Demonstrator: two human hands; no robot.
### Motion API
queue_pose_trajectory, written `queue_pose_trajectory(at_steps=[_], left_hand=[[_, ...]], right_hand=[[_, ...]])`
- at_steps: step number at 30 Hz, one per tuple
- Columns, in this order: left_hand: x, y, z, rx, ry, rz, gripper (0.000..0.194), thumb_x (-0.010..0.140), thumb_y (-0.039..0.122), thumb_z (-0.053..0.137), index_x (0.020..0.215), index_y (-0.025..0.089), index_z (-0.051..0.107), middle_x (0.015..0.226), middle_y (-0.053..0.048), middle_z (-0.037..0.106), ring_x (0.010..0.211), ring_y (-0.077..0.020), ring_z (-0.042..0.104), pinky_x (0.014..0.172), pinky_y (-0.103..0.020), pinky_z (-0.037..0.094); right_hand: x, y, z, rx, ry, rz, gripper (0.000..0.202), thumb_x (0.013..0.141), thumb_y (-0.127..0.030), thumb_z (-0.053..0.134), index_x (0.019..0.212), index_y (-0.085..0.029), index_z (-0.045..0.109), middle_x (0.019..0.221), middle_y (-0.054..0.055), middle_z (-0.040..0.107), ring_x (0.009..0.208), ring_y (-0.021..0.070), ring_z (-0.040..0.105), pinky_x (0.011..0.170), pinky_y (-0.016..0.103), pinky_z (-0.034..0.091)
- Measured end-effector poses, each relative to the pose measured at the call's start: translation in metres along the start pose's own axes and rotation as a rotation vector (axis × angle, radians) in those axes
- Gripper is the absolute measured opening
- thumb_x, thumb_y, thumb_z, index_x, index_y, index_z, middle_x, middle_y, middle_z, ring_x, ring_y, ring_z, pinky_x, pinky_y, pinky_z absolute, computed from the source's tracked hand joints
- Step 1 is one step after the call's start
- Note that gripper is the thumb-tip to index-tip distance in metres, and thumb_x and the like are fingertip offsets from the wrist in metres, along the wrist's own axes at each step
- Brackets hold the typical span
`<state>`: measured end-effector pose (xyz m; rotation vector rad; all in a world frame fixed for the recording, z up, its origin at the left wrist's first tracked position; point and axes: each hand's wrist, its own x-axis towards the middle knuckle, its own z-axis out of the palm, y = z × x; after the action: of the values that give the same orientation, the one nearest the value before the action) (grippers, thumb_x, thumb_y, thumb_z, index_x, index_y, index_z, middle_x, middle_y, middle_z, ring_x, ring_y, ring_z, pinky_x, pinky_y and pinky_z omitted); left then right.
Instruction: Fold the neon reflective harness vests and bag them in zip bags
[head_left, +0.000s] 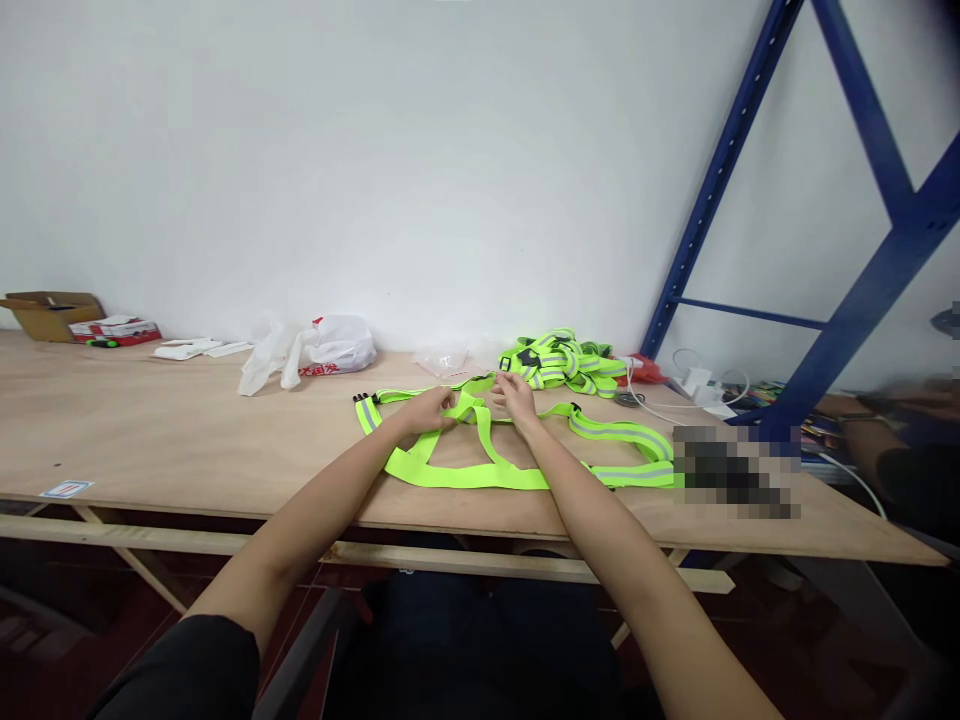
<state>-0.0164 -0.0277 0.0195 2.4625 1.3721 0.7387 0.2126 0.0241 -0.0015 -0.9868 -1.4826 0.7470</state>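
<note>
My 2 arms reach out over the plywood worktop (pixel 187 440). My left hand (pixel 427 411) rests with its grip pressed down on a neon-yellow reflective strap harness (pixel 480 470) spread flat near the front edge; my right hand (pixel 515 398) pinches one of its straps just beside the left. Beyond them lies a pile of the same harnesses (pixel 559 360), and further left a white plastic bag (pixel 330 350) against the wall.

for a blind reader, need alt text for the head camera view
Two bare hands, left hand and right hand, handle a neon yellow reflective strap vest spread on a plywood table. A pile of similar vests and a white plastic bag lie behind it.
</note>
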Motion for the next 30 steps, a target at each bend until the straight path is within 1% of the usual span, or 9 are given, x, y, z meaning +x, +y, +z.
queue_pose_trajectory(at_steps=[4, 8, 12, 14, 17, 20, 24, 26, 30], left_hand=[[0.001, -0.003, 0.011, 0.09, -0.017, 0.065, 0.037, 0.087, 0.043, 0.053, 0.114, 0.019, 0.055, 0.12, -0.012, 0.064, 0.109, -0.0286, 0.06, 0.093, -0.039, 0.046], [0.001, -0.014, 0.015, 0.137, -0.111, -0.039, 0.054, 0.093, 0.046, 0.043, 0.14, 0.02, 0.041, 0.147, -0.014, 0.051, 0.132, -0.0295, 0.049, 0.108, -0.044, 0.04], [0.0, -0.027, 0.004, 0.266, -0.248, -0.175, 0.063, 0.096, 0.043, 0.033, 0.155, 0.022, 0.026, 0.162, -0.01, 0.031, 0.147, -0.0316, 0.03, 0.117, -0.053, 0.025], [-0.003, -0.031, -0.002, 0.309, -0.313, -0.214, 0.064, 0.098, 0.045, 0.028, 0.158, 0.026, 0.021, 0.165, -0.007, 0.024, 0.15, -0.0331, 0.023, 0.119, -0.056, 0.02], [-0.009, -0.033, -0.01, 0.337, -0.359, -0.255, 0.065, 0.098, 0.05, 0.025, 0.16, 0.031, 0.019, 0.166, -0.003, 0.021, 0.152, -0.0347, 0.018, 0.119, -0.057, 0.018], [-0.016, -0.032, -0.016, 0.308, -0.317, -0.234, 0.066, 0.098, 0.059, 0.023, 0.158, 0.032, 0.024, 0.164, -0.002, 0.026, 0.15, -0.0321, 0.025, 0.119, -0.053, 0.022], [-0.017, -0.038, -0.023, 0.247, -0.122, -0.193, 0.072, 0.098, 0.063, 0.01, 0.154, 0.026, 0.036, 0.157, -0.005, 0.042, 0.143, -0.026, 0.04, 0.118, -0.043, 0.028], [-0.016, -0.046, -0.026, 0.304, -0.065, -0.242, 0.071, 0.099, 0.061, 0.009, 0.153, 0.024, 0.036, 0.158, -0.007, 0.04, 0.145, -0.0269, 0.036, 0.118, -0.047, 0.025], [-0.018, -0.061, -0.028, 0.451, -0.113, -0.418, 0.069, 0.097, 0.063, 0.014, 0.155, 0.029, 0.032, 0.161, -0.01, 0.033, 0.148, -0.0355, 0.028, 0.113, -0.064, 0.022]], right_hand=[[-0.006, -0.002, -0.005, -0.326, -0.175, -0.008, 0.023, 0.086, -0.039, 0.056, 0.097, -0.02, 0.064, 0.108, 0.008, 0.07, 0.102, 0.0226, 0.063, 0.095, 0.036, 0.048], [-0.013, -0.002, -0.012, -0.634, -0.333, 0.043, 0.029, 0.089, -0.041, 0.059, 0.109, -0.021, 0.065, 0.129, 0.011, 0.065, 0.12, 0.0266, 0.056, 0.107, 0.041, 0.038], [-0.012, 0.001, -0.021, -0.902, -0.319, 0.17, 0.038, 0.097, -0.043, 0.047, 0.12, -0.017, 0.061, 0.142, 0.018, 0.054, 0.134, 0.0337, 0.042, 0.112, 0.055, 0.025], [-0.01, 0.003, -0.026, -0.996, -0.273, 0.24, 0.042, 0.1, -0.04, 0.039, 0.129, -0.015, 0.056, 0.146, 0.02, 0.049, 0.136, 0.0353, 0.039, 0.111, 0.058, 0.024], [-0.006, 0.006, -0.034, -1.077, -0.22, 0.312, 0.046, 0.101, -0.038, 0.034, 0.137, -0.015, 0.051, 0.147, 0.021, 0.046, 0.137, 0.0365, 0.038, 0.109, 0.059, 0.025], [-0.005, 0.007, -0.039, -1.098, -0.216, 0.323, 0.046, 0.1, -0.037, 0.035, 0.137, -0.014, 0.051, 0.146, 0.022, 0.047, 0.135, 0.0351, 0.041, 0.109, 0.057, 0.028], [-0.007, 0.001, -0.039, -1.082, -0.228, 0.262, 0.046, 0.101, -0.037, 0.033, 0.137, -0.015, 0.05, 0.148, 0.02, 0.047, 0.135, 0.0331, 0.042, 0.109, 0.053, 0.03], [-0.009, -0.003, -0.036, -1.064, -0.238, 0.211, 0.047, 0.101, -0.04, 0.03, 0.138, -0.017, 0.049, 0.151, 0.018, 0.045, 0.136, 0.0315, 0.041, 0.109, 0.05, 0.031], [-0.012, -0.006, -0.03, -1.027, -0.313, 0.146, 0.053, 0.099, -0.055, 0.033, 0.134, -0.02, 0.052, 0.149, 0.015, 0.048, 0.135, 0.0286, 0.043, 0.108, 0.043, 0.033]])
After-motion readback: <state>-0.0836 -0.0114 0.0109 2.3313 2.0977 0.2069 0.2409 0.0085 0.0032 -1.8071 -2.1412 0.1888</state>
